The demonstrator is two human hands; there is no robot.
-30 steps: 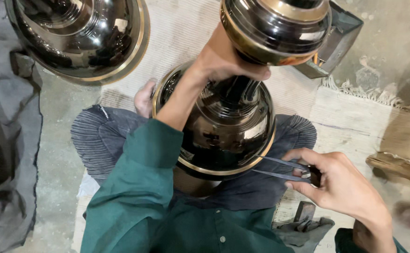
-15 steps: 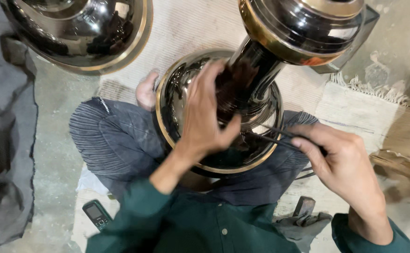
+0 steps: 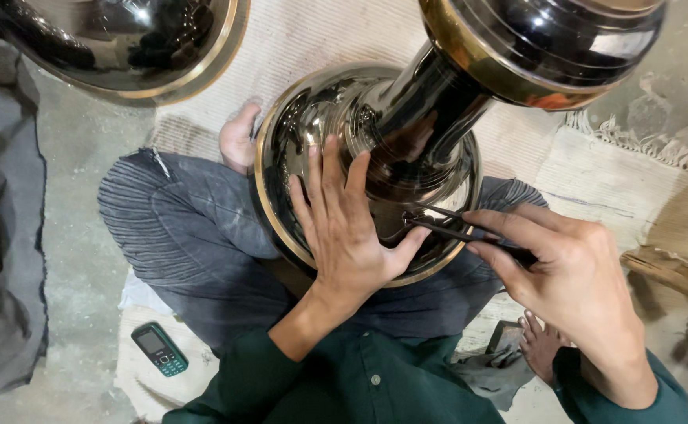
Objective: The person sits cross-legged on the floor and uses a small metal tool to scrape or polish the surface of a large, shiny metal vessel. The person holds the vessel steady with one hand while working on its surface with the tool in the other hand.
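Across the person's lap rests a glossy dark metal vase, left hand spread flat on its base, right hand pinching a thin tool against it. Polished, it looks heavy, rigid and slippery; the narrow neck seems the surest hold.

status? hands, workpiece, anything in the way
Left hand flat, fingers spread on dark glossy metal vessel in lap. Right hand pinching thin dark tool, tip at vessel's base. Nothing between hands and vessel; phone lies apart on mat.
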